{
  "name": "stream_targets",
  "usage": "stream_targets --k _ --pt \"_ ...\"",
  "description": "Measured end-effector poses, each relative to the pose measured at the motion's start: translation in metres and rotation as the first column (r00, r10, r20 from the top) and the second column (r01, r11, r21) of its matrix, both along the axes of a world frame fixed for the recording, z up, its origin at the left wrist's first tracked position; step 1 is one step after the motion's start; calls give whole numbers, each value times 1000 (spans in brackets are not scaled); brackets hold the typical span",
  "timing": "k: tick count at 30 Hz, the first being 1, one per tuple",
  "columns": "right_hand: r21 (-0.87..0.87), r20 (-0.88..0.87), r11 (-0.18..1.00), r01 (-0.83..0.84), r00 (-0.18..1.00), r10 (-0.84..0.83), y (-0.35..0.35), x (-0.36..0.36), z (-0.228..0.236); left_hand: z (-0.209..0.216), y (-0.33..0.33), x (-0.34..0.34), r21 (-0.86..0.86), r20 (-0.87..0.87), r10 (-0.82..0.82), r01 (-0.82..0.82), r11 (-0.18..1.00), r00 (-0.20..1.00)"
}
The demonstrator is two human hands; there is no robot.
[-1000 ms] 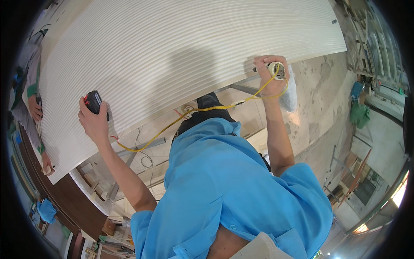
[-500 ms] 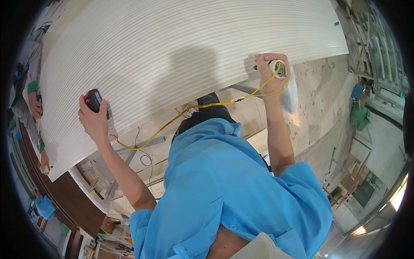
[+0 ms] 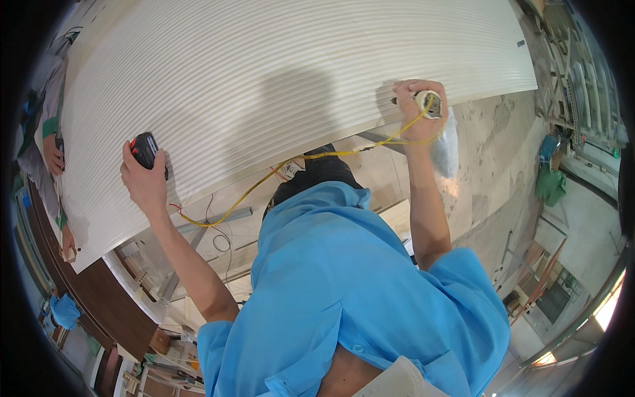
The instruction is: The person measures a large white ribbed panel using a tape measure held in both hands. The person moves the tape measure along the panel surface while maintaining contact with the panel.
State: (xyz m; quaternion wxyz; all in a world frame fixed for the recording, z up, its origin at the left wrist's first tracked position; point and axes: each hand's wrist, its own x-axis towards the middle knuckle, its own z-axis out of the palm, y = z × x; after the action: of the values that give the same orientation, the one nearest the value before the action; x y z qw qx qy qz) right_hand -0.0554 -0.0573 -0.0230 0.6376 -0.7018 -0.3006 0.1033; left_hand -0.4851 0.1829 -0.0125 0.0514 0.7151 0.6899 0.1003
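Observation:
A wide white ribbed panel (image 3: 218,59) stretches in front of me. Over its left part, my left hand (image 3: 144,182) is closed round a black and red battery pack (image 3: 143,151). At the panel's near right edge, my right hand (image 3: 415,129) grips a cream, round-ended device (image 3: 431,104) with a dark hollow end. Its other end is mostly hidden by my fingers. From the hollow end a yellow cord (image 3: 248,193) runs left past my waist. The cord ends in thin reddish wires below my left hand, apart from the battery pack.
At the far left, another person's hand (image 3: 53,155) rests by the panel's edge. Metal frame bars (image 3: 238,213) show beneath the panel. A clear plastic bag (image 3: 445,149) is beside my right wrist. Dark brown boards (image 3: 116,311) lie at lower left; racks (image 3: 555,86) stand at right.
My left hand and the battery pack have shifted very slightly. The yellow cord has sagged a little differently near my right hand. Both grips are the same.

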Motion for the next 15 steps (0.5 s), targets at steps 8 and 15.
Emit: stream_targets --k 8,15 --pt "234 -53 971 -53 996 67 8 15 -2 2 -1 2 -31 -3 2 -3 1000 1000" --pt "44 -18 999 1 1000 0 8 11 -1 0 1 0 -1 -25 3 -3 1000 1000"
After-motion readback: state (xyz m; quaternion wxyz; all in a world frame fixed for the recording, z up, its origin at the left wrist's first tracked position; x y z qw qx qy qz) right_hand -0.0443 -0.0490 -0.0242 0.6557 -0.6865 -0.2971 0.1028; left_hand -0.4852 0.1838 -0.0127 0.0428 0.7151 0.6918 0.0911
